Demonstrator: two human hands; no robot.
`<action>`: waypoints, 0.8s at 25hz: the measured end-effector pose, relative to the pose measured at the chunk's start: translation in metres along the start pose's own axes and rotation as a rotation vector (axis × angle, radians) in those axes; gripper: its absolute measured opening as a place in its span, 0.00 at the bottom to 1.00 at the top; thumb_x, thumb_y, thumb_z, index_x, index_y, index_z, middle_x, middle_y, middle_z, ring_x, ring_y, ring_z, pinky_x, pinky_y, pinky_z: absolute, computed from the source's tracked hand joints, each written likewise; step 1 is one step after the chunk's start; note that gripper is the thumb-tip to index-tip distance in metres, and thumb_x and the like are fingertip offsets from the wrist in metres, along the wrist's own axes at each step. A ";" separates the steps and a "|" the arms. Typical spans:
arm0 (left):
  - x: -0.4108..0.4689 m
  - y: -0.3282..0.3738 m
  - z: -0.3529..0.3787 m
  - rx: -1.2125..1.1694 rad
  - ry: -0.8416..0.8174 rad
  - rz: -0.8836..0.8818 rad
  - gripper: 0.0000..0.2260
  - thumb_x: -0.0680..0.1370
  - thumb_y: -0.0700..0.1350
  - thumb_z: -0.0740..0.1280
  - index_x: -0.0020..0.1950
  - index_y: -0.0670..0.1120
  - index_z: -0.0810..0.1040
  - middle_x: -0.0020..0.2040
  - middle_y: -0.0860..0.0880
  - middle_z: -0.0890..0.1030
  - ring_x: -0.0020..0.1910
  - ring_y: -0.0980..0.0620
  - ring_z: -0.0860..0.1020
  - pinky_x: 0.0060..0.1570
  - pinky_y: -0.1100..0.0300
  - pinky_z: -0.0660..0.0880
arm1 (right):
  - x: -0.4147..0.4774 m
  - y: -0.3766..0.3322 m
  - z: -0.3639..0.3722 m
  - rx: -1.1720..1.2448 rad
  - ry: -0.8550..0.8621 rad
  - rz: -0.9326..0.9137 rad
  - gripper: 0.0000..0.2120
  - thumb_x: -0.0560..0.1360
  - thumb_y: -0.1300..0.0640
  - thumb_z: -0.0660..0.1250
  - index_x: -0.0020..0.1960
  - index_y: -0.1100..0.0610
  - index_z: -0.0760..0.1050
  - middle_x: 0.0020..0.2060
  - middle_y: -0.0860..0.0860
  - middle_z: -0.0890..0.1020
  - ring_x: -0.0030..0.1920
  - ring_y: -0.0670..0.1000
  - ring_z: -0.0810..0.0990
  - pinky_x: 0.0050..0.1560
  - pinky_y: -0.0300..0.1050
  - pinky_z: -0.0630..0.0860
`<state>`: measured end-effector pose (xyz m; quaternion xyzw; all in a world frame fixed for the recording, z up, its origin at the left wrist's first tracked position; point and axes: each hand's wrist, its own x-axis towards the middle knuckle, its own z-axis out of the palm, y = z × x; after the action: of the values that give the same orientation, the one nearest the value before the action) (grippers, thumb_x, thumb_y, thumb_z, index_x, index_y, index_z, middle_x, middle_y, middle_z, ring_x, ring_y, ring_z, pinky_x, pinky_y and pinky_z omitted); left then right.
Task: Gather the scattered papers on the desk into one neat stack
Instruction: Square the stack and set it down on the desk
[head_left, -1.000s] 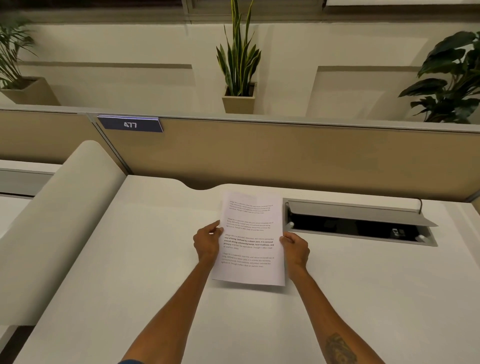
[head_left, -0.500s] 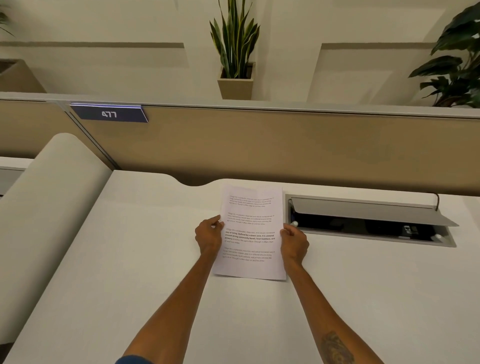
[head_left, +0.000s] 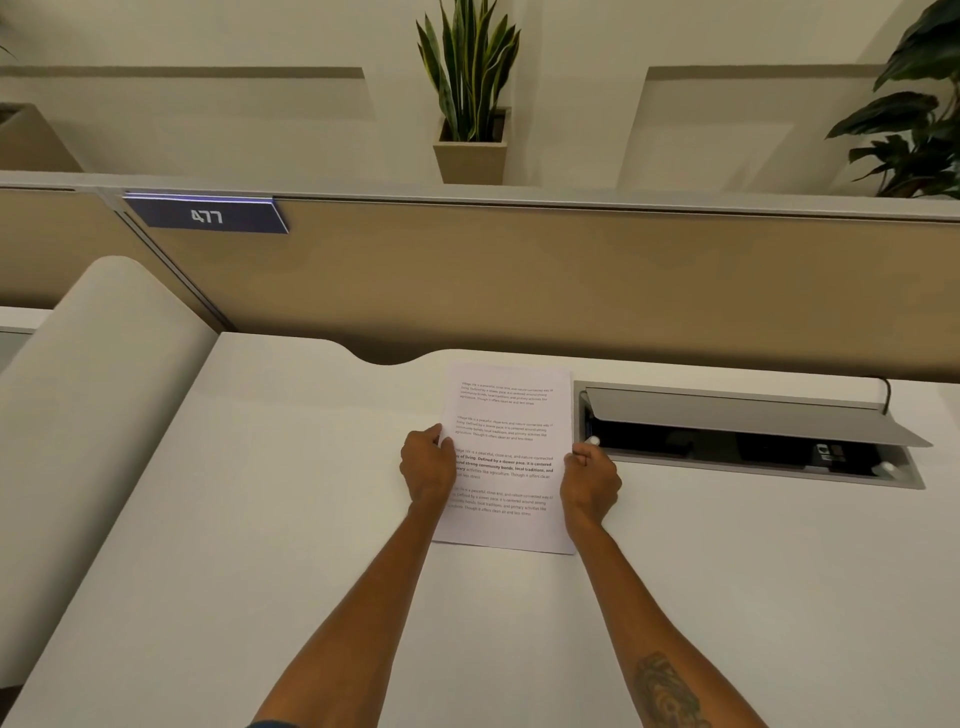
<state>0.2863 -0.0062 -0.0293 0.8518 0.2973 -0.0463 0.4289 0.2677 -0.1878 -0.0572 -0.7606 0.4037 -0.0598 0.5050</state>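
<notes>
A white stack of papers (head_left: 506, 415) with printed paragraphs lies flat near the far middle of the white desk (head_left: 260, 519). Its edges look aligned, and only the top sheet shows. My left hand (head_left: 427, 467) grips the stack's left edge, fingers curled over it. My right hand (head_left: 589, 478) grips the right edge the same way. No other loose sheets are in view.
An open cable hatch (head_left: 748, 441) with a raised grey lid sits just right of the papers. A tan partition (head_left: 519, 280) with a "477" sign (head_left: 207, 215) backs the desk. Potted plants (head_left: 470, 93) stand behind it. A rounded divider (head_left: 78, 415) borders the left.
The papers and both hands have slid slightly further from me toward the partition, and the stack now lies flat on the desk. The grip of each hand is unchanged.
</notes>
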 end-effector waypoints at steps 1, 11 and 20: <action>-0.001 0.000 0.000 0.002 0.006 -0.009 0.17 0.84 0.41 0.64 0.72 0.38 0.76 0.70 0.41 0.79 0.67 0.40 0.79 0.70 0.49 0.71 | 0.000 0.000 0.000 0.002 0.000 0.005 0.08 0.76 0.65 0.67 0.53 0.60 0.83 0.50 0.56 0.85 0.51 0.57 0.82 0.49 0.43 0.73; -0.003 -0.004 0.002 -0.009 0.026 -0.022 0.19 0.82 0.41 0.66 0.73 0.40 0.75 0.72 0.42 0.78 0.69 0.41 0.78 0.71 0.48 0.71 | -0.002 0.001 0.004 0.012 0.008 0.021 0.09 0.77 0.64 0.65 0.53 0.61 0.83 0.51 0.58 0.85 0.52 0.58 0.82 0.49 0.43 0.73; -0.004 -0.007 0.001 0.008 0.002 -0.011 0.20 0.82 0.41 0.67 0.74 0.40 0.73 0.72 0.42 0.77 0.69 0.41 0.77 0.71 0.49 0.71 | -0.003 -0.005 0.000 -0.026 -0.054 0.048 0.09 0.78 0.63 0.61 0.51 0.62 0.80 0.51 0.58 0.83 0.52 0.59 0.81 0.48 0.45 0.72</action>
<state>0.2790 -0.0059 -0.0339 0.8518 0.3024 -0.0488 0.4249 0.2684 -0.1848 -0.0522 -0.7586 0.4087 -0.0218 0.5070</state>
